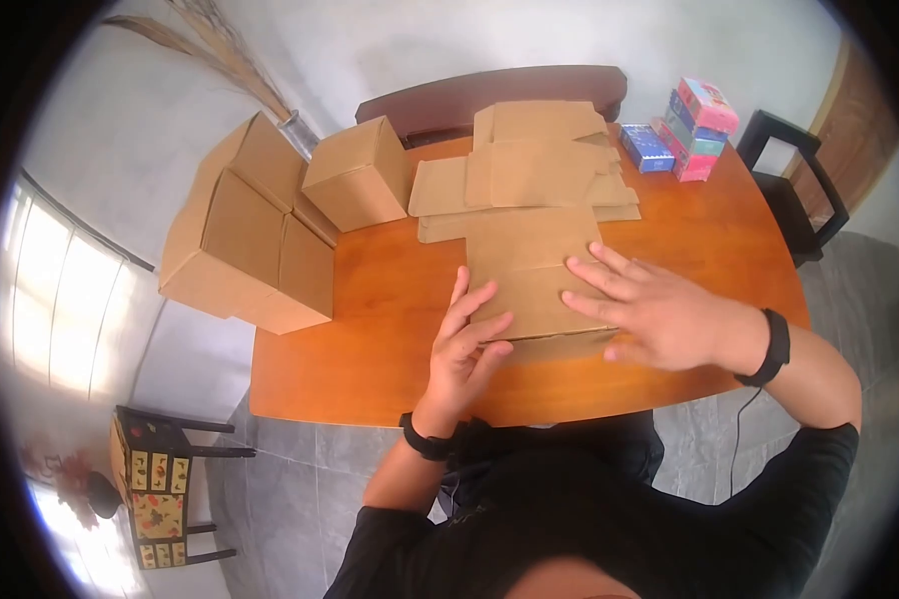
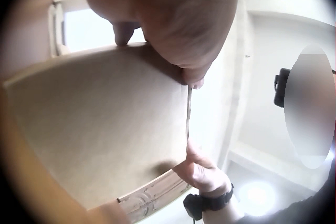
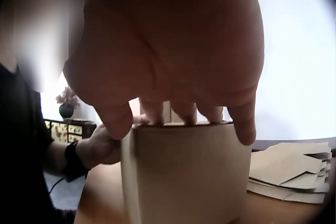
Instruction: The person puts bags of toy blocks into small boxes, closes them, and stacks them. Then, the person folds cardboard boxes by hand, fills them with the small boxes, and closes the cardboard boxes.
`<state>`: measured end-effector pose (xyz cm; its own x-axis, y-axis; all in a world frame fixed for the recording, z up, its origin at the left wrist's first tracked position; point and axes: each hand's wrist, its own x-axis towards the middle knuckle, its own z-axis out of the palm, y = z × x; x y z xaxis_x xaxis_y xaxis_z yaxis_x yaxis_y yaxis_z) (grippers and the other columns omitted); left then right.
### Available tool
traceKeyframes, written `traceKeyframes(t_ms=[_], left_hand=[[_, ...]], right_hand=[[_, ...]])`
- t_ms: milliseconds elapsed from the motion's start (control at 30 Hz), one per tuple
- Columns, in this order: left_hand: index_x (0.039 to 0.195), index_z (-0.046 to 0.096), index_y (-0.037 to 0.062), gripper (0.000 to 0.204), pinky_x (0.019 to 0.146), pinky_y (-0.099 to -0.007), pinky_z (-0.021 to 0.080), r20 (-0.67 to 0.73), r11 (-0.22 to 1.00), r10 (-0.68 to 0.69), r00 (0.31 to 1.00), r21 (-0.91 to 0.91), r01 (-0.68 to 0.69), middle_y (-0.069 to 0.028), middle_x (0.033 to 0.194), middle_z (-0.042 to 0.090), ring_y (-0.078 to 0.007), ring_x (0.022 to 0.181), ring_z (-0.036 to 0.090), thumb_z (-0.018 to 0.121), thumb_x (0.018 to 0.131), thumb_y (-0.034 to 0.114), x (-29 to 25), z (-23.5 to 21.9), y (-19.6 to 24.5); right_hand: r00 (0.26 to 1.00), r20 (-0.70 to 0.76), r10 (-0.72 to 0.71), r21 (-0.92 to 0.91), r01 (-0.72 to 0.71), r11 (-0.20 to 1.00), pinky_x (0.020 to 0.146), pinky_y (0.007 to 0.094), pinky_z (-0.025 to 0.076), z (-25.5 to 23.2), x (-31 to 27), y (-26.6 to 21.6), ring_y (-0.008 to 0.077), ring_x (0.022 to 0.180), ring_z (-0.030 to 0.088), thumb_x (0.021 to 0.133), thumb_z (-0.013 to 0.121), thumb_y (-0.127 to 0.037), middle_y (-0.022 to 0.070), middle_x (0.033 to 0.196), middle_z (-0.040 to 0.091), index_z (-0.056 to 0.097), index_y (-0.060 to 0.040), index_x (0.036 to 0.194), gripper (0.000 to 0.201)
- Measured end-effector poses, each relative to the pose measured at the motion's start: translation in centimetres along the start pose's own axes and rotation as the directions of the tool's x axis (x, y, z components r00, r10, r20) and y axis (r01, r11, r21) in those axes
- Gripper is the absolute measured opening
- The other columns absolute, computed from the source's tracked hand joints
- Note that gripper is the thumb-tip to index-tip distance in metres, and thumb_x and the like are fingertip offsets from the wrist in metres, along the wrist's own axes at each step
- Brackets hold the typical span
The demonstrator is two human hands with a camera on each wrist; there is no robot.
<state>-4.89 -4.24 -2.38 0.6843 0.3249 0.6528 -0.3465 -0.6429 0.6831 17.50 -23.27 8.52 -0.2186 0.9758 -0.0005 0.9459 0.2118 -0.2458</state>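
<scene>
A brown cardboard box (image 1: 534, 290) stands at the table's near side, and its upper face is toward the head camera. My right hand (image 1: 644, 304) lies over its right part with the fingers spread and fairly straight. In the right wrist view, those fingers (image 3: 184, 113) reach along the box's upper edge above its tall side (image 3: 191, 171). My left hand (image 1: 461, 349) is at the box's left near corner, fingers loosely bent along the edge. The left wrist view shows a broad box side (image 2: 105, 124) beneath the left hand (image 2: 168, 19), thumb at the corner.
Flattened cardboard pieces (image 1: 539, 170) are stacked behind the box. Closed cartons (image 1: 260, 230) and a smaller carton (image 1: 360, 175) stand at the left. At the back right are a blue packet (image 1: 647, 148) and a stack of colourful small boxes (image 1: 697, 130). A dark chair (image 1: 799, 190) stands beyond.
</scene>
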Motion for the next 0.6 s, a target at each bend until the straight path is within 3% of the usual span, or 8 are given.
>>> traceKeyframes(t_ms=[167,233,267,333,367,433,533,600], left_hand=[[0.119,0.063,0.0065,0.045,0.118,-0.053,0.026,-0.029,0.992,0.116,0.993,0.054,-0.114,-0.0181,0.149,0.045,-0.0453,0.147,0.023,0.082,0.078,0.006,-0.2,0.5,-0.8],[0.127,0.058,0.0081,0.057,0.117,-0.0522,0.027,-0.07,0.995,0.076,0.995,0.065,-0.071,-0.02,0.15,0.042,-0.045,0.146,0.025,0.084,0.076,0.007,-0.5,0.6,-0.4],[0.134,0.052,0.0096,0.069,0.117,-0.0514,0.029,-0.091,0.998,0.035,0.995,0.057,-0.03,-0.0219,0.151,0.04,-0.0447,0.146,0.027,0.086,0.074,0.008,-0.7,0.7,0.0],[0.144,0.04,0.0087,0.083,0.115,-0.0449,0.033,-0.167,0.997,-0.027,0.986,0.063,0.038,-0.0243,0.151,0.038,-0.0404,0.143,0.034,0.085,0.074,0.008,-1.7,0.4,0.4],[0.148,0.035,0.0056,0.088,0.115,-0.0437,0.034,-0.046,0.969,-0.235,0.971,0.071,0.238,-0.0254,0.152,0.036,-0.0398,0.144,0.033,0.083,0.075,0.011,-2.6,0.1,-0.1],[0.151,0.027,-0.0021,0.092,0.115,-0.0407,0.035,0.187,0.826,-0.563,0.805,0.141,0.545,-0.0264,0.153,0.034,-0.0369,0.144,0.034,0.079,0.079,0.018,-3.2,-0.9,0.3],[0.148,0.032,-0.0022,0.077,0.106,-0.0374,0.043,0.107,0.817,-0.577,0.81,0.088,0.57,-0.0191,0.143,0.047,-0.0279,0.134,0.046,0.074,0.085,0.008,-5.0,-1.5,0.0],[0.148,0.032,-0.0013,0.073,0.103,-0.0363,0.046,0.028,0.875,-0.481,0.876,0.075,0.478,-0.017,0.142,0.048,-0.0254,0.133,0.047,0.071,0.087,0.006,-5.1,-2.7,-0.7]], right_hand=[[0.996,-0.077,-0.035,-0.048,0.032,0.998,0.115,0.0515,0.032,3.0,-0.2,-0.1,0.0443,0.149,0.012,0.085,0.074,-0.039,0.0192,0.163,0.015,0.029,-0.0143,0.155,0.087],[0.846,-0.524,0.093,0.338,0.107,0.935,0.115,0.0471,0.03,6.8,0.1,0.4,0.0385,0.15,0.016,0.085,0.077,-0.031,0.0202,0.162,0.016,0.03,-0.0084,0.154,0.086],[0.855,-0.516,0.052,0.326,0.141,0.935,0.115,0.0471,0.03,8.1,0.5,0.3,0.0385,0.15,0.016,0.085,0.077,-0.031,0.0202,0.162,0.016,0.03,-0.0084,0.154,0.086],[0.858,-0.323,0.399,0.867,0.099,0.489,0.112,0.042,0.034,10.7,0.9,0.2,0.0309,0.145,0.03,0.085,0.077,-0.019,0.0188,0.157,0.03,0.038,-0.0027,0.149,0.077],[0.912,-0.161,0.378,0.897,-0.024,0.441,0.109,0.0398,0.038,12.0,1.0,0.8,0.0275,0.138,0.039,0.085,0.076,-0.015,0.0167,0.149,0.04,0.042,-0.0012,0.144,0.07],[0.945,0.007,0.327,0.898,-0.15,0.413,0.106,0.0376,0.041,12.8,1.5,1.0,0.0241,0.13,0.047,0.085,0.076,-0.011,0.0146,0.142,0.05,0.046,0.0003,0.14,0.063],[0.933,0.033,0.358,0.884,-0.194,0.424,0.1,0.0362,0.045,12.4,3.7,-0.7,0.0223,0.118,0.056,0.086,0.075,-0.011,0.0128,0.125,0.061,0.051,0.0026,0.132,0.054],[0.913,-0.171,0.37,0.907,0.0,0.42,0.099,0.0361,0.046,12.5,5.6,-1.7,0.0211,0.115,0.058,0.088,0.072,-0.009,0.0122,0.122,0.062,0.051,0.0032,0.131,0.05]])
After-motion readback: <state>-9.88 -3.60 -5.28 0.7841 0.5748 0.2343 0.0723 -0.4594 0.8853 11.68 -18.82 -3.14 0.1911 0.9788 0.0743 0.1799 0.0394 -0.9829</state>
